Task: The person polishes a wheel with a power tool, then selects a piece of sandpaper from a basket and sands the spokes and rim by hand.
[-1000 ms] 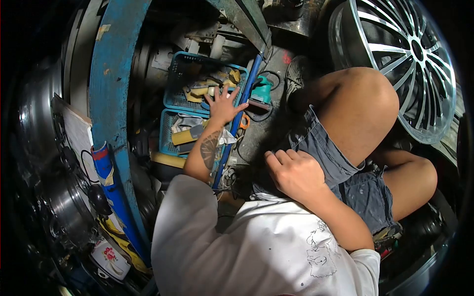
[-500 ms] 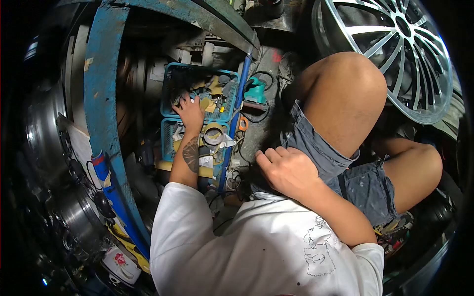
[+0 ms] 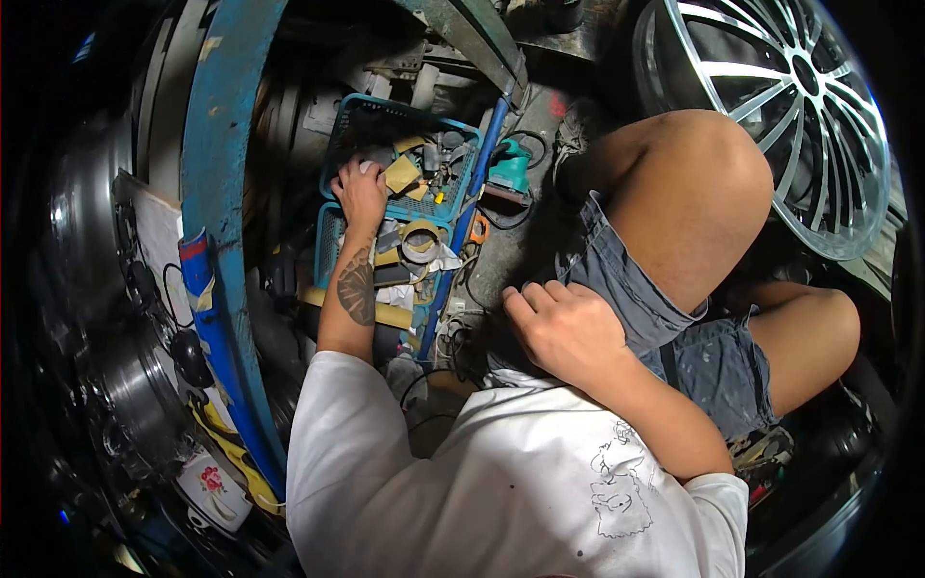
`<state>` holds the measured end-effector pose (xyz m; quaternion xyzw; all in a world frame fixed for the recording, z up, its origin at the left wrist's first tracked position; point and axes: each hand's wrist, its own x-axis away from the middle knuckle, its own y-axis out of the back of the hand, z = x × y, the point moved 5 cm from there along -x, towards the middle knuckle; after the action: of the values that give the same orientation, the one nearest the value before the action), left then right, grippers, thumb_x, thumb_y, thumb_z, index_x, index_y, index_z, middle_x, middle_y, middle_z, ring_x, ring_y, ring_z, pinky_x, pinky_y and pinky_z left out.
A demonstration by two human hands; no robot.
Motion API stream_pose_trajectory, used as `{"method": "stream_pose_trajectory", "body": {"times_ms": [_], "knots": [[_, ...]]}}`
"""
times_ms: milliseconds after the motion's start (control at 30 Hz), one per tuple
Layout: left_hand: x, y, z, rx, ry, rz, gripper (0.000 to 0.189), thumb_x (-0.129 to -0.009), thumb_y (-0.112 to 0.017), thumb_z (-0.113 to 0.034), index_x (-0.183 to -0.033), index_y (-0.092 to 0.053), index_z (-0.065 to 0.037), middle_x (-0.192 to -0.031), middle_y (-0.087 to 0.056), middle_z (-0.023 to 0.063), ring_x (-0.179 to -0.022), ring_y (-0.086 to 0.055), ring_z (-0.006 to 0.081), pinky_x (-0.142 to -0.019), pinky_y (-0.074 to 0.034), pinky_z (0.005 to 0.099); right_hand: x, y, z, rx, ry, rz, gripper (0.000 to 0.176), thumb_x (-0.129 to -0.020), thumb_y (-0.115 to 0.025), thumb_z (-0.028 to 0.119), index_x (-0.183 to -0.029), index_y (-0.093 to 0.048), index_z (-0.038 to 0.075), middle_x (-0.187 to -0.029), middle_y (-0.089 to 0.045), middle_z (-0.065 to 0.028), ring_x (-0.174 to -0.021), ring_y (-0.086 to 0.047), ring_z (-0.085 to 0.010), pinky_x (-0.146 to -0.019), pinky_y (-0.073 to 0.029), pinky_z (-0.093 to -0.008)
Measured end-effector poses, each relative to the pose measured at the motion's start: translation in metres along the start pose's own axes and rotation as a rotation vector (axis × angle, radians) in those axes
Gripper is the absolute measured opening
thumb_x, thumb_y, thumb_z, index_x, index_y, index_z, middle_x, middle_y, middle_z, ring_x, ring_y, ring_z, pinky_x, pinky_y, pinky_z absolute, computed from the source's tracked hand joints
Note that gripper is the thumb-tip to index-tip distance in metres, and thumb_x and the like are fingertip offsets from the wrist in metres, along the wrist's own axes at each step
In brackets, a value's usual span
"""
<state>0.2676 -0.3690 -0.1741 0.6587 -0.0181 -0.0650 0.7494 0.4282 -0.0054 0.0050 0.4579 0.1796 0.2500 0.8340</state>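
Note:
My left hand [image 3: 361, 193] reaches into the left part of a blue plastic basket [image 3: 469, 181], its fingers bent down among the contents. Whether they hold anything is too dark and small to tell. Just right of the fingers lies a yellow sandpaper piece [image 3: 402, 174], with small grey parts [image 3: 436, 157] beyond it. My right hand [image 3: 567, 330] rests on my thigh against the grey shorts [image 3: 631, 289], fingers curled, their tips hidden.
A second basket below holds a tape roll [image 3: 420, 241]. To the right are a green sander [image 3: 511, 169] with a cable and a large spoked wheel rim [image 3: 806, 72]. A blue metal post [image 3: 224, 125] stands at the left.
The view has shifted slightly. My left hand has moved a little toward the left side of the basket, and more of the sandpaper shows. My right hand stays on the thigh.

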Motion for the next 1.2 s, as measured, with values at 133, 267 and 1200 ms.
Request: {"method": "stream_pose_trajectory", "body": {"times_ms": [133,267,1200], "knots": [[0.023,0.014,-0.008,0.229,0.041,-0.09,0.019,-0.09,-0.072,-0.021,-0.106,-0.072,-0.011,-0.126,-0.063,0.0124,-0.117,-0.057,0.0346,-0.098,-0.041,0.0491,0.001,0.002,0.003,0.008,0.015,0.004,0.023,-0.083,-0.069,0.019,-0.103,-0.071,0.009,-0.08,-0.062,-0.0017,-0.074,-0.065,-0.017,-0.063,-0.051,-0.0308],[0.061,0.018,-0.016,0.494,-0.006,0.105,0.02,-0.091,-0.071,-0.022,-0.105,-0.071,-0.008,-0.099,-0.071,0.0119,-0.099,-0.066,0.0352,-0.091,-0.047,0.0465,0.003,0.003,0.004,-0.005,0.013,0.001,0.021,-0.084,-0.069,0.019,-0.102,-0.071,0.008,-0.081,-0.063,-0.0016,-0.075,-0.065,-0.0172,-0.063,-0.051,-0.0312],[-0.009,-0.089,-0.062,0.249,0.552,0.103,0.029,-0.092,-0.075,-0.027,-0.112,-0.071,-0.008,-0.117,-0.067,0.0185,-0.117,-0.058,0.0404,-0.097,-0.049,0.0536,0.009,0.01,-0.008,-0.046,-0.016,0.029,0.031,-0.083,-0.063,0.018,-0.111,-0.069,0.006,-0.084,-0.064,-0.0024,-0.078,-0.067,-0.0171,-0.067,-0.054,-0.03]]}}
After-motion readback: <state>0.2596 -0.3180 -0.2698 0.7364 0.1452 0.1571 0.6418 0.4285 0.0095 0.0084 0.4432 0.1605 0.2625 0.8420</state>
